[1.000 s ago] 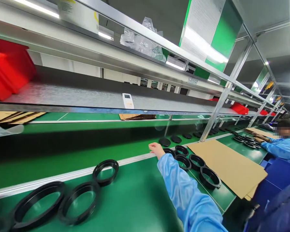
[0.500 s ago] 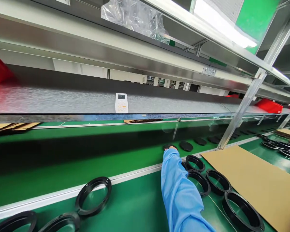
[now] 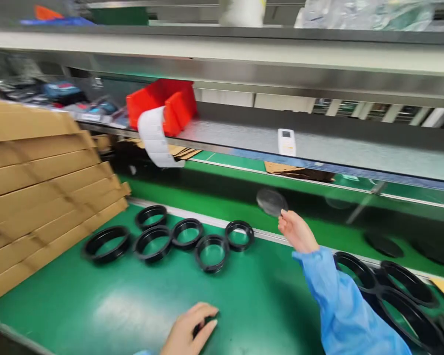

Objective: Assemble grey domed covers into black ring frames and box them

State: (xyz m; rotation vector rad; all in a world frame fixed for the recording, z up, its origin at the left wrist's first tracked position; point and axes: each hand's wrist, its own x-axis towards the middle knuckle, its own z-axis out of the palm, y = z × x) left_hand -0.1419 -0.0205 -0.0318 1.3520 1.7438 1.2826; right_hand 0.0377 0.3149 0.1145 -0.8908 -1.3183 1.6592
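Observation:
My right hand (image 3: 299,231) reaches over the back of the bench in a blue sleeve. Thumb and fingers pinch the edge of a thin black disc (image 3: 271,201), held tilted in the air above the green conveyor strip (image 3: 229,199). My left hand (image 3: 192,329) is low in the middle, over the green bench top (image 3: 255,296). Its fingers curl towards the thumb, with something small and dark between them that I cannot make out. Beyond it stand several black rings, the closest being one ring (image 3: 197,260). Another group of black rings (image 3: 409,276) lies right of my right sleeve.
Stacked cardboard boxes (image 3: 52,192) rise on the left. A grey shelf (image 3: 240,125) spans the back, carrying a red bin (image 3: 179,111) and a white remote control (image 3: 286,143). More black discs (image 3: 384,245) lie on the strip at right.
The view has swung left. My right hand, earlier down at a disc on the strip, now has a disc lifted in the air. My left hand has come into view.

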